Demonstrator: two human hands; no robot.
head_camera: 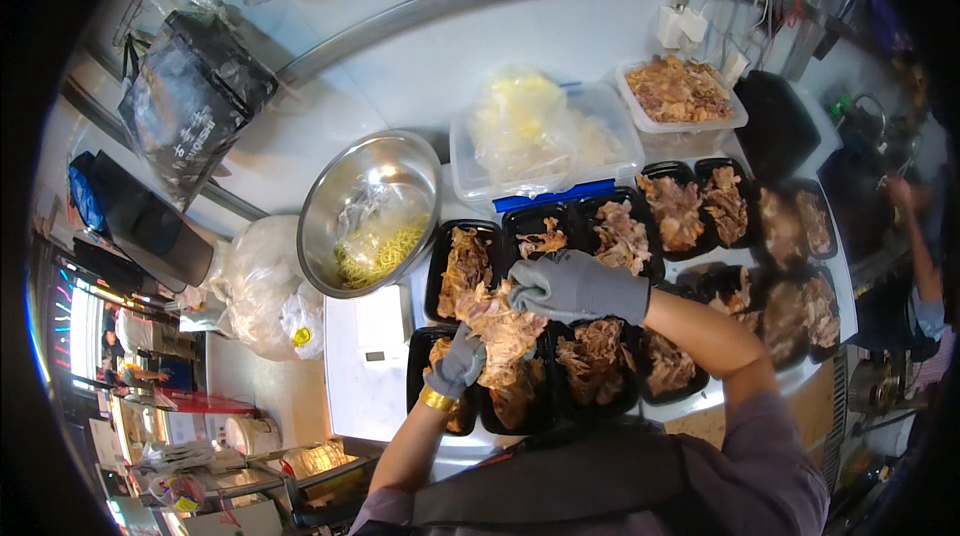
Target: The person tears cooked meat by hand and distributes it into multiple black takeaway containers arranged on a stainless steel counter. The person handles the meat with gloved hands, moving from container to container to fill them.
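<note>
Between my two hands, in grey work gloves, is a large piece of cooked meat [499, 333], held above the black plastic trays. My right hand [574, 287] grips its upper right side with the fingers curled in. On its lower left, my left hand [459, 362] has hold of it, a gold band around the wrist. Just beyond the piece, a black tray [431, 273] holds browned meat [466, 266]. Several more trays in rows contain meat, among them shredded meat [596, 356] and a pale heap [621, 236]. The piece and my gloves hide parts of the nearest trays.
A steel bowl [319, 236] with yellow noodles [382, 255] stands at the left, near a white kitchen scale [381, 318]. Behind the trays are a clear plastic tub [469, 168] with a bag on it and a tub of meat [679, 90]. Another person's arm [926, 251] is at far right.
</note>
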